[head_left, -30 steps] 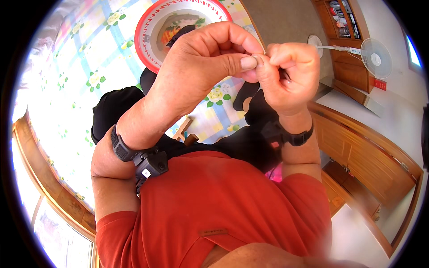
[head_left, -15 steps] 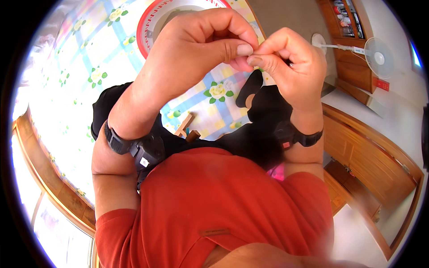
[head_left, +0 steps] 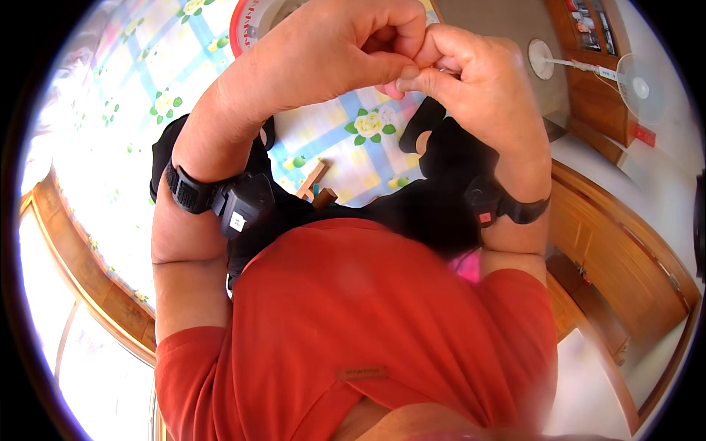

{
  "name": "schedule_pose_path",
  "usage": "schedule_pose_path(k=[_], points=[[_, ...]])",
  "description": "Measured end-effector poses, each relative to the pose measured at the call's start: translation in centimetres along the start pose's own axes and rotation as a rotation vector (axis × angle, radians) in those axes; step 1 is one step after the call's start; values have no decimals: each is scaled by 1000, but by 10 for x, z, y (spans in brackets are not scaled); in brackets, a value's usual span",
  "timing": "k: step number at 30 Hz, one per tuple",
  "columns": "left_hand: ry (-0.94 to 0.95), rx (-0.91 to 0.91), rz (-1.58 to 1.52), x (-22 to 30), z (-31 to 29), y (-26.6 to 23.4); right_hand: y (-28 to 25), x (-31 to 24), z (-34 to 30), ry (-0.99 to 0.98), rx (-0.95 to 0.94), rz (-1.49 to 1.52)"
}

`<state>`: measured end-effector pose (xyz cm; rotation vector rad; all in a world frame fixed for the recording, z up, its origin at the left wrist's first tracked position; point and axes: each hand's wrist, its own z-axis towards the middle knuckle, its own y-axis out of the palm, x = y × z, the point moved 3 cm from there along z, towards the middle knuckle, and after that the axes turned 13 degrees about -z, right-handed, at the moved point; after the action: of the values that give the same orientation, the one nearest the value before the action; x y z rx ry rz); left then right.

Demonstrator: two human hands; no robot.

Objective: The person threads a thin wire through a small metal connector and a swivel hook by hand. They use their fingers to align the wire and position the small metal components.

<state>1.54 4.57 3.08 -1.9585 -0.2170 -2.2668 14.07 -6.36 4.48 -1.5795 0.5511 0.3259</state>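
Two hands, left hand (head_left: pixel 331 51) and right hand (head_left: pixel 471 81), fingertips pinched together on something tiny (too small to identify) above the flowered tablecloth (head_left: pixel 147 95).

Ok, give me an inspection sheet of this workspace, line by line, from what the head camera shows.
Surface: table under a checked cloth with flower prints, wooden rim.
Job's things: a tiny item pinched between both hands, too small to identify.
Clutter: red-rimmed round tray at the top edge; small wooden pieces on the cloth; black fabric across the lap.
Hands: left hand and right hand raised, fingertips meeting, each with a black wrist strap.
Cables: nothing seen.
Surroundings: white standing fan, wooden cabinet, wooden bench, pale floor.
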Motion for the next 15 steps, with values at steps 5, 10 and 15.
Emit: schedule_pose_path(k=[5,10,15], points=[[33,1,-184,-3,0,3,-1,1,-2,-11,16,23],[-38,-34,-444,-14,-2,-3,-5,-5,-2,-12,5,99],[-120,-22,-546,-16,-2,1,-6,-5,-1,-52,34,59]])
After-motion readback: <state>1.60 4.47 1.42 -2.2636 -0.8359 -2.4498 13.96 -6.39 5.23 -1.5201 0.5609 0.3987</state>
